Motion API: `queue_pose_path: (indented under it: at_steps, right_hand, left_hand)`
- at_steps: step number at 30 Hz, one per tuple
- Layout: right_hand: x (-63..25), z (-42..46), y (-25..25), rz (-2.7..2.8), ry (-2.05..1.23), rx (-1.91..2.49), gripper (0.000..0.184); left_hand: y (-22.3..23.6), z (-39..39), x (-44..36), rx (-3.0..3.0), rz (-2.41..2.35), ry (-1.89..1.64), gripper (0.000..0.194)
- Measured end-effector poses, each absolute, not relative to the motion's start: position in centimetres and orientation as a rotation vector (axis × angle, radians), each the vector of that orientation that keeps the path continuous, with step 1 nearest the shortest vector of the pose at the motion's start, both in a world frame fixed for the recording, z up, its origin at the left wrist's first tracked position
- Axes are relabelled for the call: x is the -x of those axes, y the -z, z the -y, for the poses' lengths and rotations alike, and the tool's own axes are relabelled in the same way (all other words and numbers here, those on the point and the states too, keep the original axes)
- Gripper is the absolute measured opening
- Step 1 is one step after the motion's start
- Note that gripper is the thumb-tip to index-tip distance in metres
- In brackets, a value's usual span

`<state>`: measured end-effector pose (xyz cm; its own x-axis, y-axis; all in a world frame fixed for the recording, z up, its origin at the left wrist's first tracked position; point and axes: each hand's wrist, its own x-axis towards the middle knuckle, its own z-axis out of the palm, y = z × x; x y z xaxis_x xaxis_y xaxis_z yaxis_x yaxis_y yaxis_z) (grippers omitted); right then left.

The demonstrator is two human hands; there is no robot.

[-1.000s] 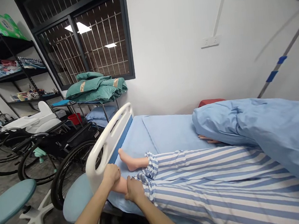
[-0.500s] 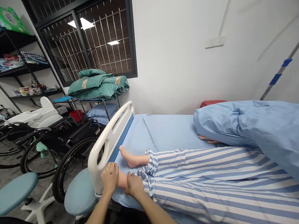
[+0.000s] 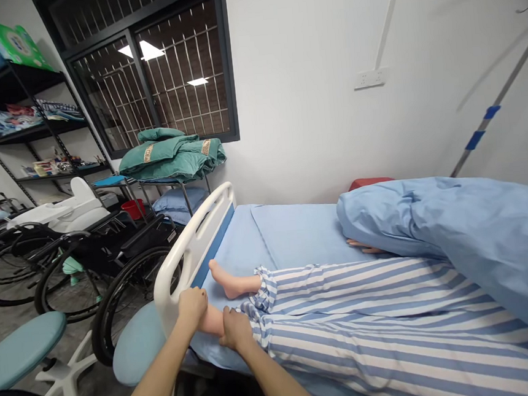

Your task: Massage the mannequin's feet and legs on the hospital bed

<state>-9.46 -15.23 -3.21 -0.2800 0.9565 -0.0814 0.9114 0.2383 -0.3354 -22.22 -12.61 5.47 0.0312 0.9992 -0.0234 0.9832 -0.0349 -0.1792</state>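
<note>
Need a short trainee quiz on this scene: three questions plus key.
1. What does the grip of the left hand and the right hand close on?
2. True or false: the pale bare foot farther up the bed rests on the light-blue cotton bed sheet with neither hand touching it.
3. What stands beyond the curved white plastic bed-end panel, to its left? A) a black-framed wheelchair B) a steel oxygen cylinder C) a wooden cabinet

Key: 1. The pale bare lower leg of a care manikin. 2. True. 3. A.
</note>
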Motion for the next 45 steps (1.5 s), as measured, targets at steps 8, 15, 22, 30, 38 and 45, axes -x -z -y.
queue_pose_path:
  at_steps: [8,15,22,30,38,45]
  right_hand:
    - [9.5,14.8,3.6,2.369,-0.484,1.784,0.057]
    - [9.5,14.6,3.7,2.373,-0.512,1.790,0.058]
    - [9.7,14.8,3.6,2.361,-0.506,1.815,0.054]
    - [9.7,15.3,3.5,2.363,-0.453,1.807,0.055]
    - [9.6,15.5,3.2,2.363,-0.445,1.786,0.054]
    - [9.6,15.2,3.5,2.361,-0.428,1.776,0.054]
  left_hand:
    - [-5.4,11.1,20.8,2.268,1.923,-0.454,0.034]
    - [-4.7,10.5,20.2,2.248,1.993,-0.488,0.024]
    - [-4.6,11.8,21.1,2.238,2.053,-0.220,0.039]
    - [-3.1,13.4,21.8,1.915,2.229,0.232,0.039]
    - [-4.0,13.0,22.5,1.962,2.255,0.045,0.038]
    - [-4.9,10.6,21.4,2.254,2.024,-0.321,0.033]
